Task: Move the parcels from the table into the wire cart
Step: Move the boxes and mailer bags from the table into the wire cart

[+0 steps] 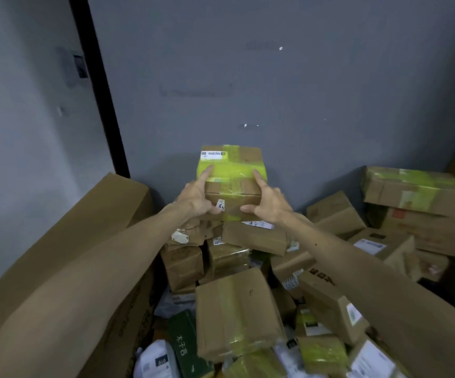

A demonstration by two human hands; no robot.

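A cardboard parcel (233,170) wrapped in yellow-green tape, with a white label on top, is held up near the grey wall above a heap of parcels. My left hand (195,196) grips its left side, index finger stretched along the top edge. My right hand (266,200) grips its right side, thumb under the front face. The held parcel sits just over the topmost boxes of the pile (253,237). No wire cart shows in this view.
A long brown carton (98,227) leans along the left. More taped boxes (414,190) are stacked at the right by the wall. Nearer lie a large brown box (234,309), a green box (184,347) and white mailer bags (157,361).
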